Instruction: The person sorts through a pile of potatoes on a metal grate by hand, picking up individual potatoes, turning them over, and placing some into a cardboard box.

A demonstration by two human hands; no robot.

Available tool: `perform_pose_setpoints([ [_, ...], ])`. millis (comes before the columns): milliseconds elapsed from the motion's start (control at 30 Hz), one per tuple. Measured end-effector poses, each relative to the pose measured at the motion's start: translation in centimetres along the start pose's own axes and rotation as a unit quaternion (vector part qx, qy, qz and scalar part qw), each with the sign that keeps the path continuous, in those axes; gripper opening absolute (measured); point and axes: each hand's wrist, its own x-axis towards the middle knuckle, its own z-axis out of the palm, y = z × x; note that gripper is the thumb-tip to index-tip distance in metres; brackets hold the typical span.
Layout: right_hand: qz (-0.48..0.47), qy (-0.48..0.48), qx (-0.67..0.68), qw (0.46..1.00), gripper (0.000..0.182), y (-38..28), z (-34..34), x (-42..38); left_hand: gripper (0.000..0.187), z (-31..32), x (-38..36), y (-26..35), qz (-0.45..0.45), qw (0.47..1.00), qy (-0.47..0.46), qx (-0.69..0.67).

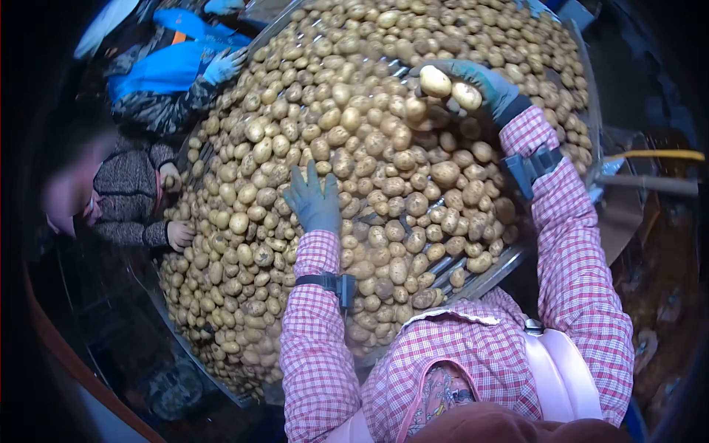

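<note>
My left hand (316, 203), in a grey-green glove, lies on the potato heap with its fingers spread, touching the potatoes under it. My right hand (495, 85), also gloved, curls around a few potatoes near the upper right of the heap. A pale potato (435, 81) and a second potato (466, 96) show against its palm and fingers. Some fingertips are hidden behind them. Beneath and around both hands spreads a deep layer of potatoes (377, 236), some clean and yellow, others dusted with soil.
The potatoes lie on a slatted metal surface (447, 273) with a raised rim (509, 260). Across at the left, a person's bare hand (179, 235) rests at the heap's edge. Another person's gloved hand (224, 66) is at the upper left. A yellow bar (657, 155) sticks out at the right.
</note>
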Motion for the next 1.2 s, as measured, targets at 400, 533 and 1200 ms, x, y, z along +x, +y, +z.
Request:
perform_pose_setpoints([
  [400,-0.050,0.158,0.178,0.970,0.063,10.1,4.0,-22.9,0.062,1.2,0.7,-0.6,-0.002,0.998,0.008,0.064],
  [533,-0.122,0.274,0.234,0.925,0.056,13.4,4.9,-30.0,0.061,1.3,0.4,-1.5,0.051,0.996,0.042,0.065],
  [1200,-0.094,0.202,-0.075,0.972,0.040,11.0,9.0,-18.6,0.072,-3.9,-11.7,7.9,0.193,0.953,-0.138,-0.188],
])
